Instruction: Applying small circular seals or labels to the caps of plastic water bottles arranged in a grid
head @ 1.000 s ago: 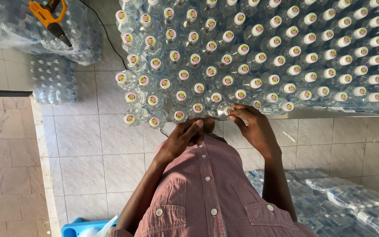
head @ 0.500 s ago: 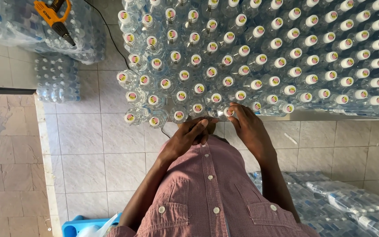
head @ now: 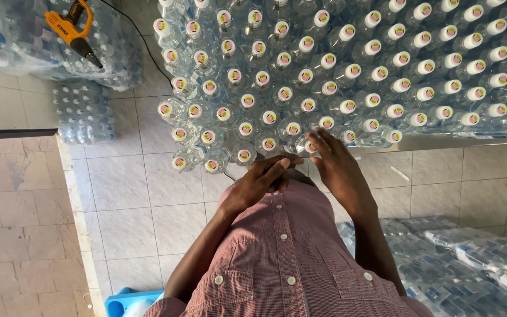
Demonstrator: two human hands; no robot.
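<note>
Several clear plastic water bottles [head: 347, 76] with white caps and round seals stand packed together on the tiled floor ahead of me. My right hand [head: 337, 167] reaches to the front row with its fingers spread, fingertips touching the caps near one front bottle [head: 326, 124]. My left hand [head: 260, 179] lies just in front of my pink checked shirt [head: 289, 258], fingers stretched out to the right toward the nearest front bottle [head: 304, 147]. I see nothing held in either hand.
An orange corded heat gun [head: 73, 30] lies on shrink-wrapped bottle packs [head: 83, 111] at the far left. More wrapped packs [head: 470, 264] lie at the lower right. A blue tub's rim [head: 125, 300] shows at the bottom. A low tiled step [head: 71, 176] runs down the left.
My right hand has slid up and forward onto the front bottle caps and spread its fingers. My left hand has flattened and turned to point right.
</note>
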